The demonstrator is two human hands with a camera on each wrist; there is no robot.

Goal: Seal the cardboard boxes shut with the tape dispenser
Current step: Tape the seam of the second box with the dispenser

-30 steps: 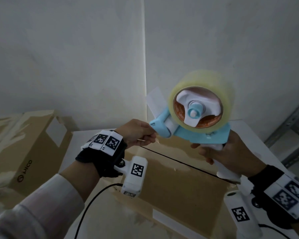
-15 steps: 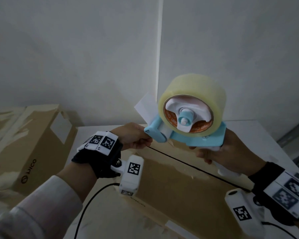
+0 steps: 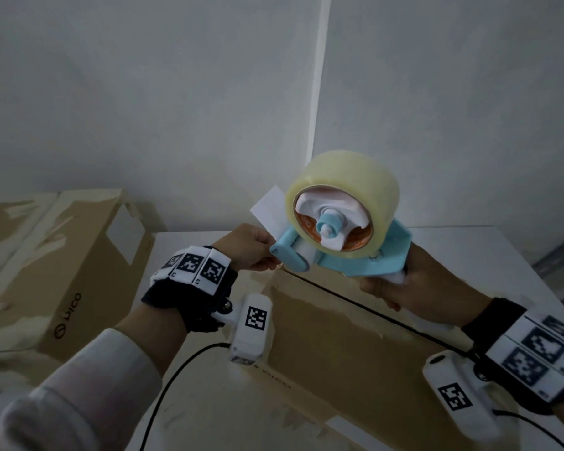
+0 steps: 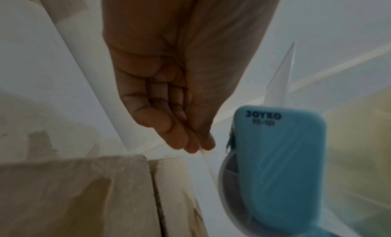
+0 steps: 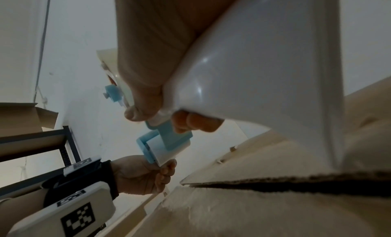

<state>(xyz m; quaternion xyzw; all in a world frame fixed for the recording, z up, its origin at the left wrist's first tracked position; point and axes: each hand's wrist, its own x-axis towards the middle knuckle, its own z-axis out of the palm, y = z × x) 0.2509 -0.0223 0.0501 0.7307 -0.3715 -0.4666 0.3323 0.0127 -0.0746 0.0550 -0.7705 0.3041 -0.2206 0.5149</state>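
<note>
Right hand (image 3: pixel 414 284) grips tape dispenser (image 3: pixel 342 222) handle above cardboard box (image 3: pixel 349 346) on worktop (image 3: pixel 489 252); left hand (image 3: pixel 248 252) fingers (image 5: pixel 167 170) pinch tape end at blue roller.

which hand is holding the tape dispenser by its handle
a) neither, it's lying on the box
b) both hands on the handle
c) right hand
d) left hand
c: the right hand is wrapped round the white handle of the tape dispenser, holding it in the air above the cardboard box, while the left hand is up at the dispenser's front end, fingers pinched together there.
</note>
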